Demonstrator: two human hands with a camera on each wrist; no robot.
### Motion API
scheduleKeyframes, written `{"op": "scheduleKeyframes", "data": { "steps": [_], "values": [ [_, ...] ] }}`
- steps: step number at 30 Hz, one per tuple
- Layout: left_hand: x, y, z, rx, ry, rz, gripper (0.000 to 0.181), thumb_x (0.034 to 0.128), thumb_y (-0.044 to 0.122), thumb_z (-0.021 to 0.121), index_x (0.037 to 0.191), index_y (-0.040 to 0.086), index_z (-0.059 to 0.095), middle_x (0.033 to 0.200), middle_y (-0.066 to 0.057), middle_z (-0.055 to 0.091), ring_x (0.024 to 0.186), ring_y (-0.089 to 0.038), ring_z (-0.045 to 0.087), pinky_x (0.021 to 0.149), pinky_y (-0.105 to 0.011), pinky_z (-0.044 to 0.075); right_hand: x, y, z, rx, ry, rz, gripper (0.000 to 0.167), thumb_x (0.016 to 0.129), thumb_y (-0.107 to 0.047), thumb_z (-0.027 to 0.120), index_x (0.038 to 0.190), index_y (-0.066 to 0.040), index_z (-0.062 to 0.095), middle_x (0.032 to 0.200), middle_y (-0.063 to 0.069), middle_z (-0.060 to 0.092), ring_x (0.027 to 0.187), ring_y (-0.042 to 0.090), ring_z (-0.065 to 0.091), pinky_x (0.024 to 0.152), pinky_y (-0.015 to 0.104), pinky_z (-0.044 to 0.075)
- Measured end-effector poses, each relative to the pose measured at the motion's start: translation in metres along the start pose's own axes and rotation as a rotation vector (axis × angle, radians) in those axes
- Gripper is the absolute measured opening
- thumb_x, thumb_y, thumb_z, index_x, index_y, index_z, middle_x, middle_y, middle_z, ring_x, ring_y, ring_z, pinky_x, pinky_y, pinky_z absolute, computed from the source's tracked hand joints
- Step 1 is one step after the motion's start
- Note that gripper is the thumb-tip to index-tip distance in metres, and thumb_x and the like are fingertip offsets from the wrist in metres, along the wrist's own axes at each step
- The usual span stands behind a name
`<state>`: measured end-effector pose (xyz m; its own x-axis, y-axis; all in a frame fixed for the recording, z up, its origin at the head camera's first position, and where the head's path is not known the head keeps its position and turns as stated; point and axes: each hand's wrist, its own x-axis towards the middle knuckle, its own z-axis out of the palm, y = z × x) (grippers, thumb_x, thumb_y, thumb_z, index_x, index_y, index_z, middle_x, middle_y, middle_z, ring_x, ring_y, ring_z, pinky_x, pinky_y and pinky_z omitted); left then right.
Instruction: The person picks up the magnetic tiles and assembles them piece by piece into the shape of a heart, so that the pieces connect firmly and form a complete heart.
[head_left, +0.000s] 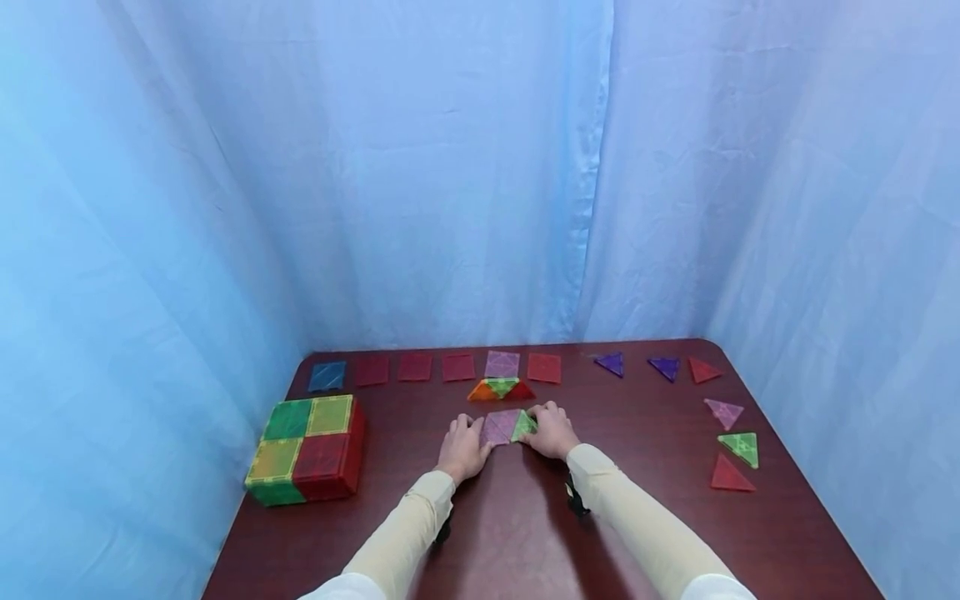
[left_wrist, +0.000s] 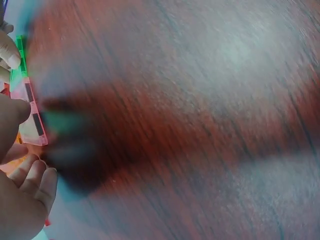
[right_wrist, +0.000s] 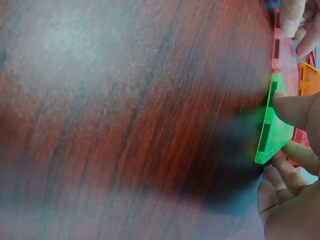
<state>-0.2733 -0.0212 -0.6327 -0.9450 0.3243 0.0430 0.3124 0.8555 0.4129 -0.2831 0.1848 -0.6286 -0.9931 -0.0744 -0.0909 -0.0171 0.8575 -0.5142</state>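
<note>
Near the middle of the table, my left hand (head_left: 462, 448) pinches the left end of a joined row of translucent magnetic tiles. Its pink-purple part (head_left: 500, 427) looks like triangles set edge to edge. At the row's right end, a green triangle tile (head_left: 523, 426) is pinched between thumb and fingers of my right hand (head_left: 553, 432). The right wrist view shows the green tile (right_wrist: 272, 122) meeting the pink one (right_wrist: 282, 52) at an edge. Whether the row touches the table cannot be told. Just behind it lies a trapezoid of orange, green and red triangles (head_left: 502, 389).
A block of stacked square tiles (head_left: 307, 446) stands at the left. Along the back edge lie several squares, among them a blue one (head_left: 327, 377) and a red one (head_left: 544, 368). Loose triangles, including a purple one (head_left: 665, 368) and a red one (head_left: 731, 475), lie toward the right.
</note>
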Motion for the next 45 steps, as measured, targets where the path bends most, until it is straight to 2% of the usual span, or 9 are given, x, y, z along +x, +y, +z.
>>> {"op": "scheduleKeyframes", "data": {
  "steps": [5,8,16,21,25,30,35,39,45],
  "values": [
    [0.004,0.0,-0.003,-0.099,0.004,-0.015,0.057,0.0902,0.018,0.076,0.141,0.003,0.055,0.111,-0.017,0.061,0.104,-0.034,0.06,0.094,-0.048,0.052,-0.001,0.002,-0.002,0.167,0.067,0.003,0.045,0.076,-0.016,0.088,0.113,-0.005,0.065,0.111,0.015,0.072,0.107,0.034,0.066,0.094,0.051,0.052],
    [0.004,0.0,-0.008,-0.194,-0.027,-0.078,0.06,0.0885,0.015,0.078,0.141,0.0,0.053,0.104,-0.015,0.063,0.099,-0.031,0.062,0.092,-0.048,0.053,-0.004,0.0,-0.002,0.242,0.079,-0.002,0.041,0.078,-0.009,0.085,0.113,-0.008,0.063,0.111,0.014,0.072,0.106,0.032,0.067,0.092,0.05,0.054],
    [0.002,0.004,-0.013,-0.311,-0.046,-0.158,0.037,0.0836,0.003,0.071,0.119,-0.006,0.067,0.109,-0.021,0.062,0.107,-0.038,0.058,0.099,-0.05,0.049,-0.004,-0.005,0.004,0.217,0.092,0.019,0.036,0.086,-0.015,0.079,0.118,-0.004,0.07,0.108,0.013,0.074,0.103,0.029,0.069,0.09,0.049,0.055],
    [0.003,0.005,-0.01,-0.405,-0.005,-0.173,0.039,0.0746,-0.008,0.059,0.113,-0.006,0.059,0.106,-0.02,0.062,0.099,-0.032,0.06,0.091,-0.044,0.05,0.001,0.002,0.007,0.217,0.085,0.035,0.039,0.081,-0.014,0.083,0.116,-0.001,0.072,0.098,0.011,0.076,0.095,0.026,0.071,0.087,0.044,0.056],
    [0.007,0.002,-0.009,-0.48,0.03,-0.163,0.038,0.0767,-0.011,0.065,0.111,-0.001,0.054,0.101,-0.016,0.066,0.092,-0.028,0.063,0.084,-0.042,0.053,0.0,0.001,0.001,0.269,0.066,0.029,0.034,0.083,-0.013,0.082,0.114,-0.003,0.073,0.099,0.01,0.075,0.094,0.026,0.072,0.086,0.044,0.057],
    [0.012,-0.003,-0.012,-0.439,0.18,-0.077,0.025,0.0843,-0.008,0.07,0.106,0.002,0.062,0.097,-0.013,0.068,0.086,-0.025,0.066,0.078,-0.039,0.056,0.002,-0.003,-0.002,0.361,0.123,-0.006,0.014,0.091,-0.01,0.075,0.104,-0.012,0.073,0.097,0.004,0.073,0.089,0.019,0.07,0.08,0.041,0.058],
    [0.016,-0.008,-0.008,-0.355,0.334,0.029,0.013,0.0863,-0.006,0.072,0.097,0.002,0.069,0.093,-0.012,0.07,0.083,-0.025,0.066,0.074,-0.037,0.055,0.005,-0.003,0.003,0.313,0.199,-0.054,0.009,0.095,-0.014,0.071,0.104,-0.014,0.073,0.1,0.004,0.071,0.089,0.02,0.065,0.08,0.041,0.054],
    [0.014,-0.011,-0.001,-0.316,0.358,0.034,0.016,0.0891,-0.001,0.071,0.104,0.002,0.069,0.096,-0.014,0.07,0.089,-0.028,0.067,0.08,-0.04,0.056,0.004,-0.001,0.008,0.297,0.214,-0.045,0.015,0.095,-0.016,0.069,0.109,-0.011,0.074,0.102,0.007,0.07,0.091,0.022,0.064,0.081,0.043,0.053],
    [0.008,-0.006,0.002,-0.332,0.365,-0.019,0.029,0.0899,-0.002,0.064,0.119,-0.001,0.065,0.11,-0.021,0.067,0.104,-0.037,0.067,0.091,-0.047,0.055,-0.003,-0.001,0.007,0.303,0.24,-0.022,0.03,0.097,-0.015,0.066,0.126,-0.008,0.067,0.114,0.012,0.069,0.105,0.028,0.066,0.09,0.048,0.054]
  ]
}}
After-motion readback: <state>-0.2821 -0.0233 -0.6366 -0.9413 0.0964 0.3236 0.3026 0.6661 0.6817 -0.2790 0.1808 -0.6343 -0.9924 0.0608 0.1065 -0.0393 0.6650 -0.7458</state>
